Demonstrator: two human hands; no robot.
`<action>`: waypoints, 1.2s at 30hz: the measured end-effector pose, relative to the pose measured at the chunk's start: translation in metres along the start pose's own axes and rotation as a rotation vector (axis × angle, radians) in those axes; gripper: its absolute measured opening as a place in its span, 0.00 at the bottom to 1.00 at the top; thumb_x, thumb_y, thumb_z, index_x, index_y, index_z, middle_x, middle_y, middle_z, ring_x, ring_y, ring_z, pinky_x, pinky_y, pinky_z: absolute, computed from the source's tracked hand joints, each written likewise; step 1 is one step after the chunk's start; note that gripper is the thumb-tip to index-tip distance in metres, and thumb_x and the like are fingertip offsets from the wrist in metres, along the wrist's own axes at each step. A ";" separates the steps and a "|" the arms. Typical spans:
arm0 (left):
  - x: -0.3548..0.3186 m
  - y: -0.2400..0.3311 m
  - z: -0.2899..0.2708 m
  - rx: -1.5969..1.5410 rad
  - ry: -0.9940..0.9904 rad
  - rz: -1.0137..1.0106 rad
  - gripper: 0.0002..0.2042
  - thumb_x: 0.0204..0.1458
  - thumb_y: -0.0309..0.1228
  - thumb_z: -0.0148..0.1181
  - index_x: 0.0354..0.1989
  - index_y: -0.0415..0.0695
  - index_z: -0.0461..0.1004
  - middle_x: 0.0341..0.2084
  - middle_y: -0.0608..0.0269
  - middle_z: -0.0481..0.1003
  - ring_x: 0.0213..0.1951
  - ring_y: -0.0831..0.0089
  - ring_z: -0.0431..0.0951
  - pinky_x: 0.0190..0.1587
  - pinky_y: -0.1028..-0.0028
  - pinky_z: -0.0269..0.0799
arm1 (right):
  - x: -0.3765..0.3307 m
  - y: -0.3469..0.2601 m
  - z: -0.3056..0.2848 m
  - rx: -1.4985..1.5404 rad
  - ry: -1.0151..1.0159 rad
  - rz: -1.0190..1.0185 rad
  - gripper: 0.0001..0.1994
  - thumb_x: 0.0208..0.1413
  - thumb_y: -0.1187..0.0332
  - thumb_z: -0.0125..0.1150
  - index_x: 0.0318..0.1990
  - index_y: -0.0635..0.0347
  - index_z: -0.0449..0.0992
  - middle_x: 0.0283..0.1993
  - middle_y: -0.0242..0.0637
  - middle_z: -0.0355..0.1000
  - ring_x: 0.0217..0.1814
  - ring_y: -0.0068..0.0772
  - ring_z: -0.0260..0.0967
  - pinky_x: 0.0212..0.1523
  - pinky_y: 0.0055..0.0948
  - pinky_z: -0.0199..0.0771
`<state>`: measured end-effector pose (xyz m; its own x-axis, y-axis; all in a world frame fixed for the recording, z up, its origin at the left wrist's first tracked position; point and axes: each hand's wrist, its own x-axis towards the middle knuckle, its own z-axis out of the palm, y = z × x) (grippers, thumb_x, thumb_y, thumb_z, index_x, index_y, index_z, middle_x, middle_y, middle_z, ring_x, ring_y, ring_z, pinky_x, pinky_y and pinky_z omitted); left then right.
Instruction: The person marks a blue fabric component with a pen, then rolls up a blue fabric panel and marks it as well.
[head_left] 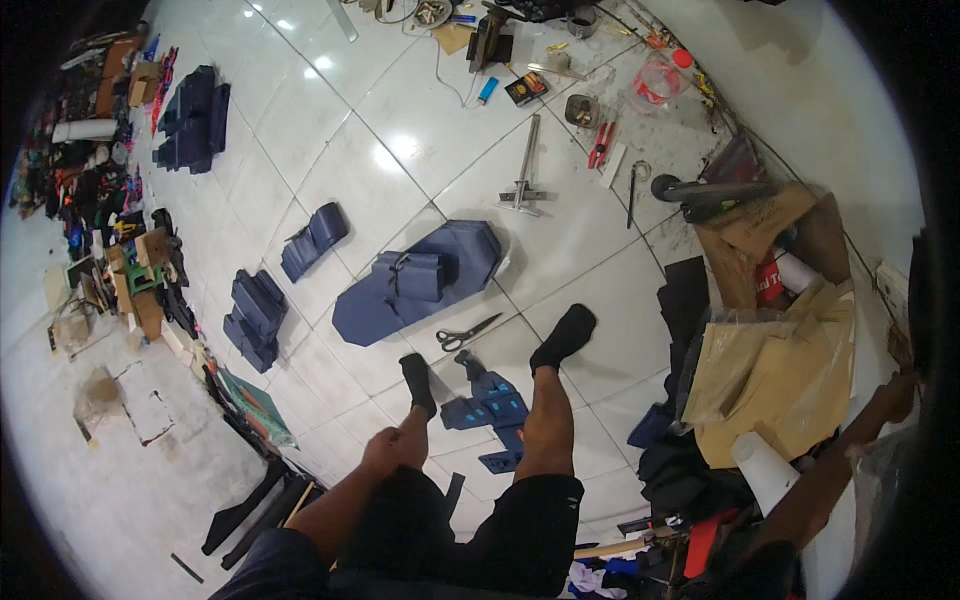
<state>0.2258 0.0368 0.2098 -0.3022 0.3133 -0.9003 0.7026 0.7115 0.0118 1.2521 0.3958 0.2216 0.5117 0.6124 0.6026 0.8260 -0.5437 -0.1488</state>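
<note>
My left hand [383, 450] rests at my left knee, its fingers too small to make out. My right arm stretches far right, where my right hand [899, 397] looks closed beside a brown crumpled thing [898, 345] near the wall; what it grips is unclear. Between my feet lie black-handled scissors [466, 333] and cut dark blue pieces [492, 400] with light blue marks. Ahead, a folded dark blue piece [415, 277] with a dark tie sits on a long blue panel [350, 318].
Stacked blue pieces [258, 315] and a folded blue piece [315, 240] lie left. Further ahead are a metal sliding square [522, 185], red-handled pliers [602, 145] and a plastic bottle [657, 82]. Brown card sheets [775, 375] pile up on the right; clutter [100, 180] lines the left.
</note>
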 end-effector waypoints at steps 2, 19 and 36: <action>0.010 -0.015 -0.011 -0.032 0.055 -0.002 0.18 0.51 0.39 0.65 0.47 0.42 0.78 0.41 0.47 0.80 0.44 0.52 0.81 0.47 0.60 0.76 | -0.051 -0.001 -0.023 0.399 -0.043 0.173 0.18 0.63 0.62 0.51 0.53 0.64 0.75 0.49 0.45 0.78 0.50 0.46 0.75 0.51 0.41 0.73; 0.295 0.104 -0.167 0.820 0.152 0.782 0.55 0.40 0.47 0.74 0.74 0.43 0.46 0.73 0.42 0.49 0.74 0.49 0.47 0.74 0.54 0.47 | -0.857 -0.232 -0.628 -0.279 -1.161 0.503 0.18 0.66 0.58 0.54 0.50 0.64 0.78 0.46 0.50 0.78 0.49 0.48 0.75 0.52 0.42 0.74; 0.391 0.109 -0.169 0.624 -0.318 0.683 0.56 0.34 0.50 0.78 0.69 0.32 0.53 0.61 0.41 0.69 0.61 0.51 0.71 0.65 0.62 0.65 | -1.058 -0.467 -0.690 0.254 -1.028 1.499 0.10 0.62 0.67 0.61 0.42 0.66 0.73 0.35 0.40 0.77 0.37 0.29 0.76 0.37 0.28 0.76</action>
<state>0.0754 0.3435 -0.0675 0.4204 0.2847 -0.8615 0.9039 -0.0495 0.4248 0.1615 -0.3945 0.1944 0.6103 -0.1284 -0.7817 -0.4475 -0.8701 -0.2065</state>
